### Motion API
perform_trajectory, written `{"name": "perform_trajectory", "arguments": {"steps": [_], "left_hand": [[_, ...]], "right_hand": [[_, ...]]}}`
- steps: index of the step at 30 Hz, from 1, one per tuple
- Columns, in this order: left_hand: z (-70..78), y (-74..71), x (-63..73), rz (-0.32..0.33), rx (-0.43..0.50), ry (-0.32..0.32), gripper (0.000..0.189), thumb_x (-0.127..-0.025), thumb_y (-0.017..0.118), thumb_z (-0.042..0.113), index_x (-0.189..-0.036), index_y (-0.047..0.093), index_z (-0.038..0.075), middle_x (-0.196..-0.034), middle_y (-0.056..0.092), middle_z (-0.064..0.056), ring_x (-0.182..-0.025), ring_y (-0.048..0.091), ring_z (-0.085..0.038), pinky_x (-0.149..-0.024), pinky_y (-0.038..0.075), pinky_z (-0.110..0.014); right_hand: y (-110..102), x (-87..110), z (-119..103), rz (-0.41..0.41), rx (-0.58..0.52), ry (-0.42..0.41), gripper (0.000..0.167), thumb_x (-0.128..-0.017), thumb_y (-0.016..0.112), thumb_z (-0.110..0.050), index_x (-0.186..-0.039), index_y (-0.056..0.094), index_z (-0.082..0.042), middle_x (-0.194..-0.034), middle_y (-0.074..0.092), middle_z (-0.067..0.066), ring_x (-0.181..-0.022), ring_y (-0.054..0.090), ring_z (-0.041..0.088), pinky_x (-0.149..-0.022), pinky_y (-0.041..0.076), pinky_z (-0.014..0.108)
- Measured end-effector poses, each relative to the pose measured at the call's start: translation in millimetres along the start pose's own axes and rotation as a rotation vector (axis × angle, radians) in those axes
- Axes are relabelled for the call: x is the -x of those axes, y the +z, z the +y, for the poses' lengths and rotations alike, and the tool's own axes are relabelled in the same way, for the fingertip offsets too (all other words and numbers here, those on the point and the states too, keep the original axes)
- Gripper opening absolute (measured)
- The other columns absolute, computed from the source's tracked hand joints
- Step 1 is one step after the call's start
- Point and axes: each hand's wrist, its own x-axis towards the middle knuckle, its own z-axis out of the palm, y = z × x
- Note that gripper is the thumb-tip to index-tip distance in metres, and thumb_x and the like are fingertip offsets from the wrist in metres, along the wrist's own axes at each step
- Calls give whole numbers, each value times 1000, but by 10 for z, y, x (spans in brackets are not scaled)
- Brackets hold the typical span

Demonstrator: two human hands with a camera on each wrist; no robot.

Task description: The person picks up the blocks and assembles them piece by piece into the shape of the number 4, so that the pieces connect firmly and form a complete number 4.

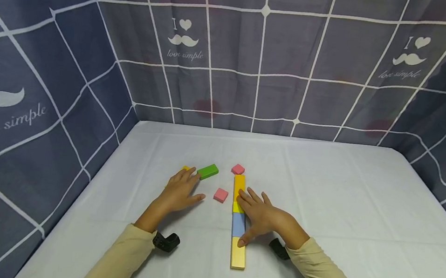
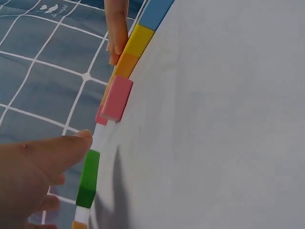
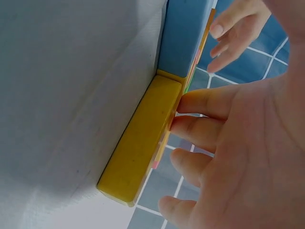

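A straight row of blocks runs away from me on the table: a pale yellow block (image 1: 237,259) nearest, a blue block (image 1: 238,226), then yellow-orange blocks (image 1: 239,182). My right hand (image 1: 262,217) rests on this row, fingertips on the yellow-orange part and thumb over the pale yellow block. In the right wrist view its fingers are extended along a yellow block (image 3: 138,143). My left hand (image 1: 179,194) is spread beside a green block (image 1: 208,172), partly covering a yellow piece (image 1: 186,168). Between the hands lies a pink block (image 1: 220,195).
Another pink block (image 1: 238,169) lies at the far end of the row. A white cloth (image 1: 346,197) covers the table. Grey-blue curtains (image 1: 229,93) with white lines stand behind it and at both sides.
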Motion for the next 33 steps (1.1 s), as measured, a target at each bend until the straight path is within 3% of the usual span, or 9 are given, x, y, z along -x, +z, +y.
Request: {"name": "perform_trajectory", "arguments": {"steps": [5,8,15,25,33], "left_hand": [[90,48,-180,-7,-4,17,70,-84,61,42,-137,38,3,-144,30,-21,-132,27,-43,-107,23,-56],[148,60,-299,-32,-24,-13,70,-85,58,45,-139,36,6,-146,29,-19,-133,26,-41,-108,21,-54],[188,78,-531,-24,-128,-56,56,-90,55,38,-136,42,8,-138,42,-17,-128,37,-35,-105,30,-48],[186,101,-546,-49,-179,-74,45,-89,58,32,-128,52,12,-130,51,-14,-118,48,-33,-95,40,-47],[221,134,-542,-13,-180,-26,38,-83,66,16,-121,58,12,-115,59,-13,-99,57,-29,-82,46,-41]], "right_hand": [[-2,1,0,6,15,18,118,-57,74,-63,-145,19,-6,-154,10,9,-142,1,28,-111,3,55],[6,8,-5,13,5,5,118,-58,73,-63,-145,20,-5,-154,10,10,-142,1,28,-111,3,56],[8,21,-27,15,3,6,118,-57,74,-63,-145,20,-6,-154,10,9,-142,2,27,-111,4,55],[9,-9,-22,-2,22,2,118,-58,73,-64,-145,20,-6,-154,10,9,-142,2,28,-112,3,54],[2,7,1,-9,19,13,118,-58,73,-64,-146,19,-6,-154,9,8,-142,2,27,-111,2,54]]}}
